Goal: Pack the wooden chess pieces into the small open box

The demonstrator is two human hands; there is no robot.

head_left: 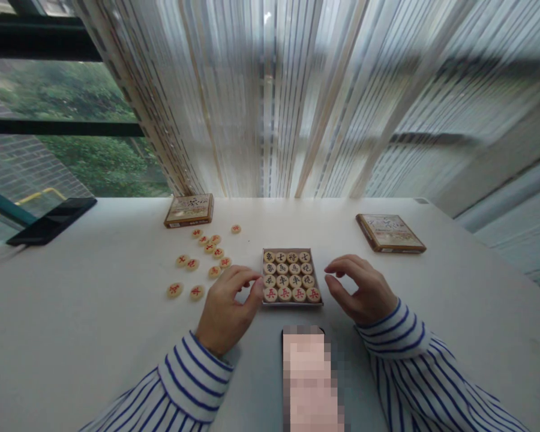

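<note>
A shallow square box point(292, 305) lies in the middle of the table, filled with neat rows of round Chinese chess pieces. Its nearest row has red-marked pieces point(285, 294); the farther rows carry black characters point(282, 269). My left hand point(231, 306) is at the box's left edge, fingers curled, thumb and index tips close together with nothing visible between them. Whether it touches the box I cannot tell. On the right side, my right hand point(362, 288) hovers apart from the box, thumb and fingers parted and holding nothing. Loose red-marked chess pieces point(197, 292) are scattered left of the box.
Two flat printed boxes lie farther back: one box point(189, 210) at left, another box point(390, 233) at right. A phone point(310, 378), its screen blurred out, lies in front of me. A dark device point(54, 221) sits at far left. Striped curtains point(270, 108) hang behind the white table point(94, 312).
</note>
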